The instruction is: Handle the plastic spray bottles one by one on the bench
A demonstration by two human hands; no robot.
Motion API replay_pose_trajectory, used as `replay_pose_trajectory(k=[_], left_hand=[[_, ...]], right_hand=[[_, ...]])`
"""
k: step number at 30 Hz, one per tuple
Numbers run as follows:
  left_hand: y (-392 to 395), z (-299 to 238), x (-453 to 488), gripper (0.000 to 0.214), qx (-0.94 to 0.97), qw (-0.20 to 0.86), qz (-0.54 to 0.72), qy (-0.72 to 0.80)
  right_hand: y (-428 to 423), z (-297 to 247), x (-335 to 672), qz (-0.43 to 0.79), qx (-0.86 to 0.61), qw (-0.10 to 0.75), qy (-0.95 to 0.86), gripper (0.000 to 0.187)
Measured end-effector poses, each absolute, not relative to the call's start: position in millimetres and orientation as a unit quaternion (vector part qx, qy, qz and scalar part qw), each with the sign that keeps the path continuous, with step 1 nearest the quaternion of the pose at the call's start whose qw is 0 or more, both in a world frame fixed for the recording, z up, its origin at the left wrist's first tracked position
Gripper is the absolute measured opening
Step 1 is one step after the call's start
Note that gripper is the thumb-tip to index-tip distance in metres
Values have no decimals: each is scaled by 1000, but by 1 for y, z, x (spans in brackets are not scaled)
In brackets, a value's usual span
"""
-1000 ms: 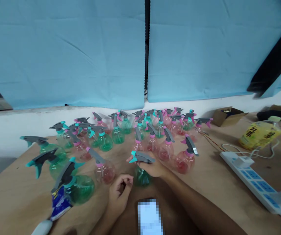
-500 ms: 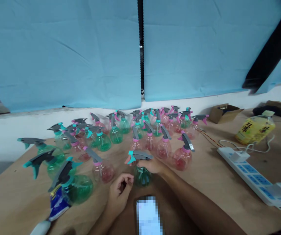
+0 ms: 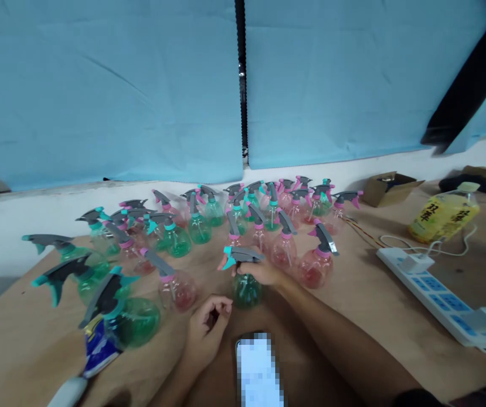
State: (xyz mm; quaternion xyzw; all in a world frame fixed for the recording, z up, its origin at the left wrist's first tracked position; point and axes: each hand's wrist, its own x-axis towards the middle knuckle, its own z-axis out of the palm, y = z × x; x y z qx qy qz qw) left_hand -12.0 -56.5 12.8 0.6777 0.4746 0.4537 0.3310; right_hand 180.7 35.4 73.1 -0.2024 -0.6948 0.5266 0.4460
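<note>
My right hand (image 3: 257, 272) is wrapped round the neck of a green spray bottle (image 3: 247, 293), just under its grey and turquoise trigger head. The bottle is upright, with its nozzle pointing left; whether its base touches the table I cannot tell. To the left of it, my left hand (image 3: 209, 322) is loosely curled with no object visible in it. A pink spray bottle (image 3: 179, 291) stands beyond my left hand. A phone (image 3: 260, 370) with a blurred-out lit screen lies in front of me, between my forearms.
Several green and pink spray bottles (image 3: 283, 251) crowd the table's far half. At left, a green bottle (image 3: 137, 322) stands by a blue packet (image 3: 99, 347). To the right are a power strip (image 3: 438, 297), a yellow drink jug (image 3: 444, 215) and a cardboard box (image 3: 389, 189).
My right hand and the green spray bottle have moved slightly away from me. My left hand keeps its curled pose. The whole view has shifted a little.
</note>
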Motion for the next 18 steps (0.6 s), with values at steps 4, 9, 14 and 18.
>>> replay_pose_trajectory(k=[4, 9, 14, 18], left_hand=[[-56, 11, -14, 23, 676, 332, 453, 478], [-58, 14, -11, 24, 679, 329, 452, 476], [-60, 16, -10, 24, 683, 327, 448, 475], [-61, 14, -10, 22, 689, 323, 442, 475]], right_hand=[[32, 72, 179, 542, -201, 436, -690, 27], [31, 71, 179, 537, -197, 431, -698, 26], [33, 65, 180, 516, -217, 435, -705, 25], [32, 64, 176, 527, -206, 457, -687, 22]])
